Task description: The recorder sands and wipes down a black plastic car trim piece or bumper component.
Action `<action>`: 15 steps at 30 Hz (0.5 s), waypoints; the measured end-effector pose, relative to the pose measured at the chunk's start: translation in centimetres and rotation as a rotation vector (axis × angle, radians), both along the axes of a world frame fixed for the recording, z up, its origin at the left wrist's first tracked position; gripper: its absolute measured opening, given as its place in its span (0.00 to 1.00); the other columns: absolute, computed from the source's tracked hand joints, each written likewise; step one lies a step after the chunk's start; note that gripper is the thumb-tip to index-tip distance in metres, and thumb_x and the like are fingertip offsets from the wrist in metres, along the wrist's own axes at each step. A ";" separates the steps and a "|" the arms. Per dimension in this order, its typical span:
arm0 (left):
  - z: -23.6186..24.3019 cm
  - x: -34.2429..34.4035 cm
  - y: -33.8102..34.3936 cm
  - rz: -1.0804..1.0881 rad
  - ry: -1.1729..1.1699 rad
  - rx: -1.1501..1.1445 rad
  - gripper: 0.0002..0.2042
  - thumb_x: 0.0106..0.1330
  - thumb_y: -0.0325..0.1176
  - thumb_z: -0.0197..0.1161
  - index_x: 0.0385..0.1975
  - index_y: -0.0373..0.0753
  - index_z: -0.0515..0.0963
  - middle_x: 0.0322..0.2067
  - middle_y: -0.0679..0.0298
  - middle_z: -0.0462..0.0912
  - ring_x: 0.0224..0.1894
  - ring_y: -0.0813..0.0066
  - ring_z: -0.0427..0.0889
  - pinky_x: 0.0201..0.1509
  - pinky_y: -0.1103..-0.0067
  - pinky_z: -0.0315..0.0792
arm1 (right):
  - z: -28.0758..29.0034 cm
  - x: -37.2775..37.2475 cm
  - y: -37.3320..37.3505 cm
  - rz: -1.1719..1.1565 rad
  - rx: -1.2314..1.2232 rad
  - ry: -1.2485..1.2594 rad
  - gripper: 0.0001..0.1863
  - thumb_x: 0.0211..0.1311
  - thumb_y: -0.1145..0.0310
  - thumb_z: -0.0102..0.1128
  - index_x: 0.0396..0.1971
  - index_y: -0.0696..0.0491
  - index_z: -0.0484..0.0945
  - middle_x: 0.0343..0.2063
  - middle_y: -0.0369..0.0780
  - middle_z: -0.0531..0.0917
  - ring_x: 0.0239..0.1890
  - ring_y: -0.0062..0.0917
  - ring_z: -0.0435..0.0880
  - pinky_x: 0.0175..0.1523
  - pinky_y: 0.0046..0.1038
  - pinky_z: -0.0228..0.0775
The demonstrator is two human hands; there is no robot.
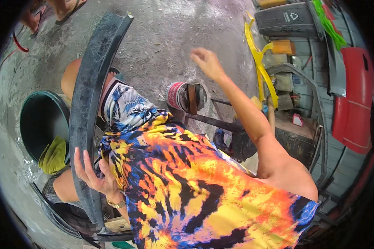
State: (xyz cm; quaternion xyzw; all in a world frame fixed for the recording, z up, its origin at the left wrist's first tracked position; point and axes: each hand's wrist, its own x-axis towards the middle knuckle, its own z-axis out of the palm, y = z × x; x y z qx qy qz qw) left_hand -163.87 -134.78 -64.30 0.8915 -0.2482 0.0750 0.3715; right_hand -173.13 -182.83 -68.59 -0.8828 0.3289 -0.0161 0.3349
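A long, curved dark grey panel leans across my left leg. My left hand lies against its lower part, fingers spread and open. My right hand is out in the air over the concrete floor, open with loosely bent fingers and nothing visible in them. Below it stands a round tin with a dark wooden bar across its top. A dark green bucket with a yellow-green cloth over its rim is beside the panel.
Another person's feet stand at the upper left, near a red hose. On the right are yellow curved parts, a grey bin, red panels and metal bars.
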 end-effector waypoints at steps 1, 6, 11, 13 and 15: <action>-0.3 0.1 0.0 -0.033 0.006 -0.013 0.18 0.75 0.37 0.59 0.58 0.32 0.78 0.64 0.46 0.74 0.65 0.47 0.73 0.69 0.58 0.67 | -0.9 -2.9 -0.2 -0.029 -0.032 0.105 0.19 0.66 0.58 0.64 0.48 0.56 0.85 0.44 0.48 0.88 0.47 0.37 0.88 0.53 0.37 0.78; 1.1 0.0 -0.3 -0.035 0.059 -0.067 0.12 0.70 0.24 0.62 0.51 0.30 0.82 0.60 0.48 0.78 0.61 0.50 0.78 0.65 0.63 0.71 | -9.1 -13.3 3.2 -0.205 -0.012 0.260 0.22 0.65 0.53 0.64 0.47 0.58 0.83 0.44 0.51 0.87 0.47 0.44 0.87 0.52 0.41 0.77; 1.1 0.7 -1.3 -0.126 0.091 -0.076 0.13 0.62 0.20 0.67 0.47 0.33 0.84 0.56 0.51 0.81 0.56 0.53 0.80 0.60 0.67 0.75 | -15.6 -18.0 6.6 -0.484 -0.141 0.289 0.37 0.57 0.47 0.72 0.58 0.58 0.75 0.53 0.51 0.80 0.57 0.44 0.79 0.63 0.41 0.69; 1.4 0.5 -1.5 -0.131 0.075 -0.070 0.13 0.62 0.20 0.67 0.46 0.33 0.84 0.55 0.51 0.82 0.55 0.54 0.81 0.59 0.67 0.75 | -14.7 -15.9 8.6 -0.525 -0.177 0.315 0.37 0.56 0.49 0.74 0.57 0.58 0.73 0.51 0.51 0.79 0.58 0.46 0.76 0.64 0.43 0.67; 1.8 0.4 -1.4 -0.125 0.068 -0.053 0.12 0.62 0.22 0.68 0.46 0.34 0.84 0.54 0.52 0.82 0.54 0.55 0.81 0.57 0.67 0.75 | -15.6 -15.5 8.6 -0.511 -0.257 0.250 0.32 0.54 0.53 0.76 0.51 0.58 0.74 0.45 0.49 0.80 0.52 0.45 0.79 0.59 0.42 0.69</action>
